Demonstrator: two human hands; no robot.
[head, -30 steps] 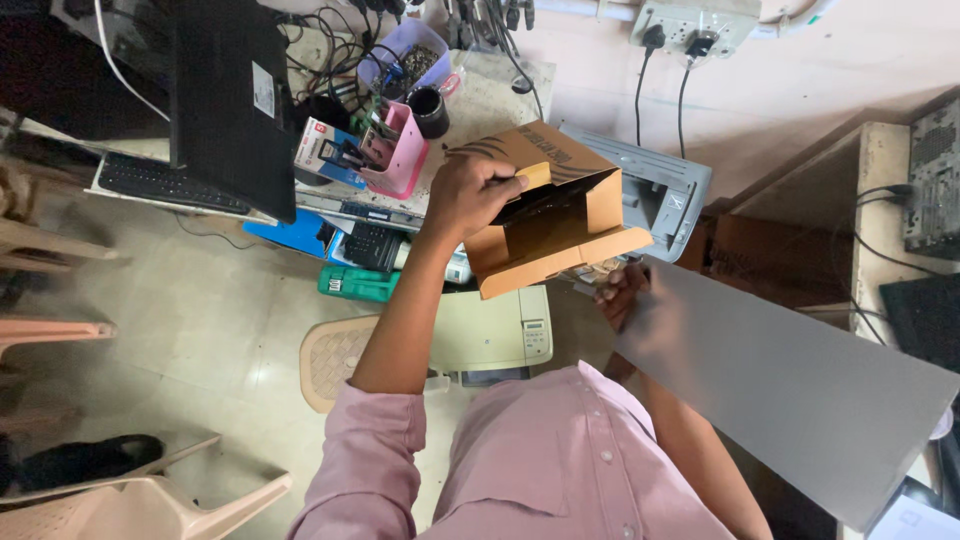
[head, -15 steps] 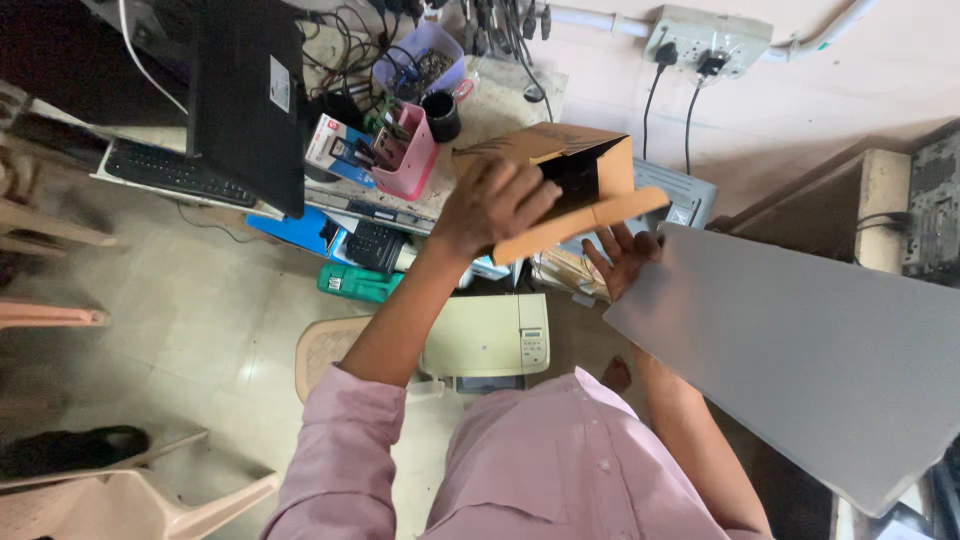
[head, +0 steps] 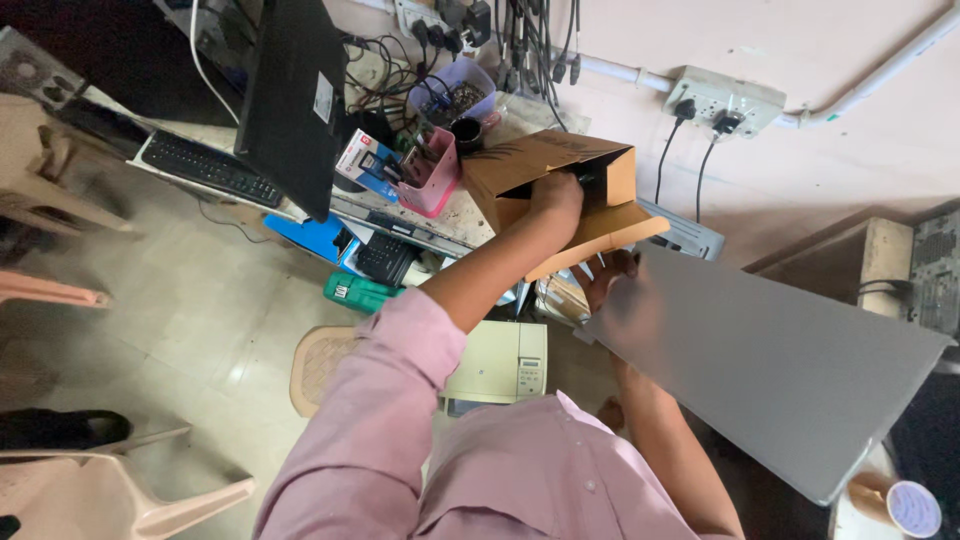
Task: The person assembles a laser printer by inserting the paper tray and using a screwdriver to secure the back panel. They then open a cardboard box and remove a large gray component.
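The head camera looks straight down. The left hand [head: 557, 195] reaches into the open end of a brown cardboard box [head: 540, 170]. Its fingers are hidden inside the box, so I cannot tell if they are curled or loose. The box is held up in the air above a messy desk [head: 440, 225]. Its long side runs from left to right, and its open end faces right, toward the wall. 1 flap [head: 600, 235] hangs out below the opening.

The right hand [head: 608, 280] is just under that flap. Its fingers wrap around the near edge of a big flat grey panel [head: 770, 360], holding it. The panel tilts away to the right, well past the box. The left hand is the nearer 1 to the box.

Beside the box on the left stand a pink cup [head: 435, 170] full of pens and a dark monitor [head: 295, 100]. Below the box sits a cream printer [head: 500, 365]. Cables hang close behind the box.
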